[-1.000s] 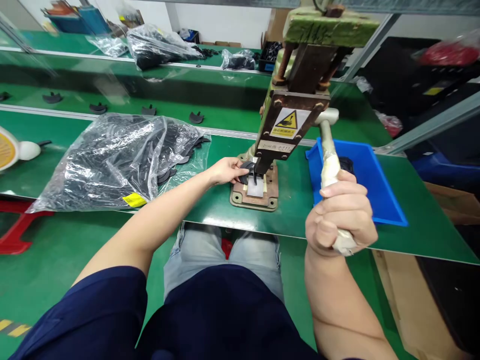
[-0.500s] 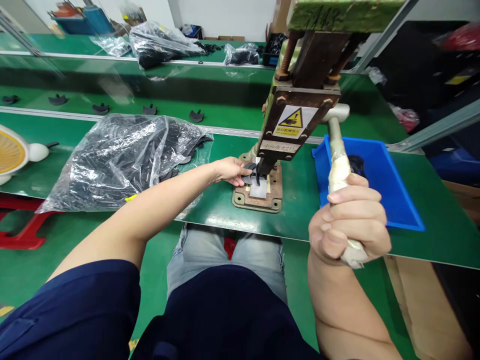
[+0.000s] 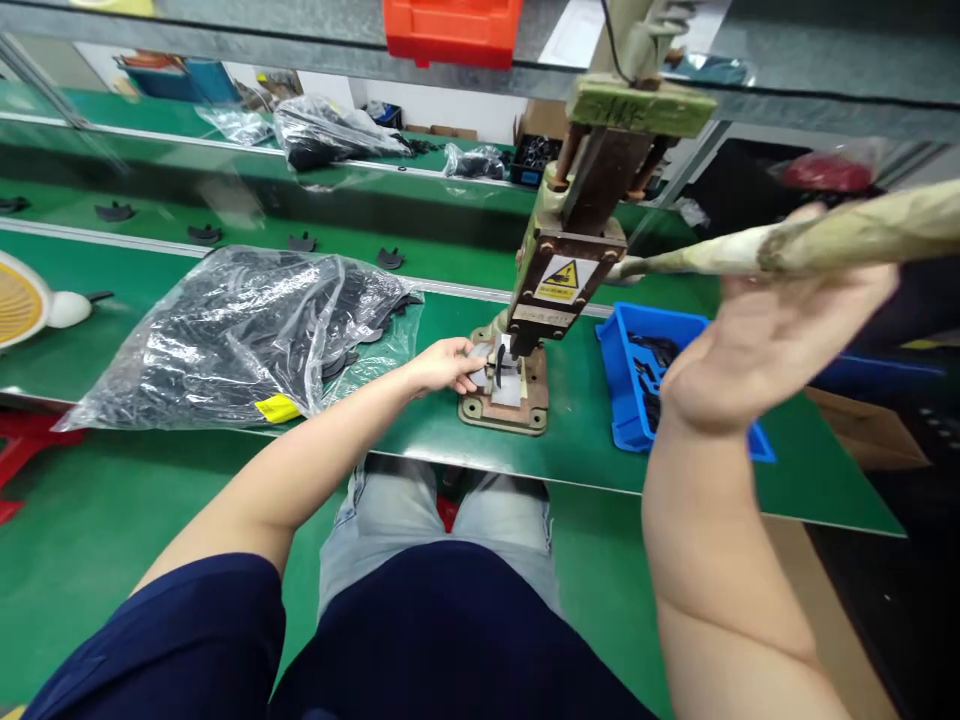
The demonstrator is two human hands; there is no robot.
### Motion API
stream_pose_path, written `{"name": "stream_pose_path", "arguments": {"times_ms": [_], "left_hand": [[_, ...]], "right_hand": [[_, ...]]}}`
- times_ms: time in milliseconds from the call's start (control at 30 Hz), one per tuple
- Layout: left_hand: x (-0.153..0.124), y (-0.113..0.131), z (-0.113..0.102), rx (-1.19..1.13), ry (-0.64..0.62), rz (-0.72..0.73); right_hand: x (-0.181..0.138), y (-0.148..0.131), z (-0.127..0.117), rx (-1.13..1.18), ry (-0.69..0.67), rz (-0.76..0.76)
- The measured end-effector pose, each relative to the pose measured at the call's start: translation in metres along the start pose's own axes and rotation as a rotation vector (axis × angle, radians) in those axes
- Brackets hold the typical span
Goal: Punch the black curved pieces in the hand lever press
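Note:
My left hand (image 3: 442,365) pinches a small black plastic part (image 3: 496,364) on the white pad of the hand press's base (image 3: 506,412), right under the ram. The green and brown hand press (image 3: 571,250) stands on the green bench. Its tape-wrapped lever (image 3: 825,240) is swung up and points right. My right hand (image 3: 765,340) is raised with the palm towards me and the fingers loosely hooked round that lever, blurred by motion.
A clear bag of black parts (image 3: 232,335) lies left of the press. A blue tray (image 3: 622,420) with black parts sits to its right. Single black parts (image 3: 390,258) lie on the belt behind. A fan (image 3: 19,300) is at far left, an orange bin (image 3: 450,25) overhead.
My right hand has swung the lever from low and near my body up to about level, and the ram has lifted. My left hand stays on the part at the base.

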State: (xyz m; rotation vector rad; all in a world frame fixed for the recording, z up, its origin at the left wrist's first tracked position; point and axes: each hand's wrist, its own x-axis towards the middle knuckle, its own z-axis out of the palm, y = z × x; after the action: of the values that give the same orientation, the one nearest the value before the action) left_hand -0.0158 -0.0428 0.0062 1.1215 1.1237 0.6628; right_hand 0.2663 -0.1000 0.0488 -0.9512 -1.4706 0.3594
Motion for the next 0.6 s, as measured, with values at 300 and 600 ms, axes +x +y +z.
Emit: {"name": "stream_pose_path", "arguments": {"times_ms": [300, 600], "left_hand": [[-0.080, 0.013, -0.001, 0.051, -0.141, 0.142], [-0.099, 0.018, 0.010, 0.085, -0.158, 0.131]], "right_hand": [[-0.092, 0.014, 0.076, 0.157, -0.313, 0.252], [-0.110, -0.002, 0.096, 0.115, -0.213, 0.231]]}}
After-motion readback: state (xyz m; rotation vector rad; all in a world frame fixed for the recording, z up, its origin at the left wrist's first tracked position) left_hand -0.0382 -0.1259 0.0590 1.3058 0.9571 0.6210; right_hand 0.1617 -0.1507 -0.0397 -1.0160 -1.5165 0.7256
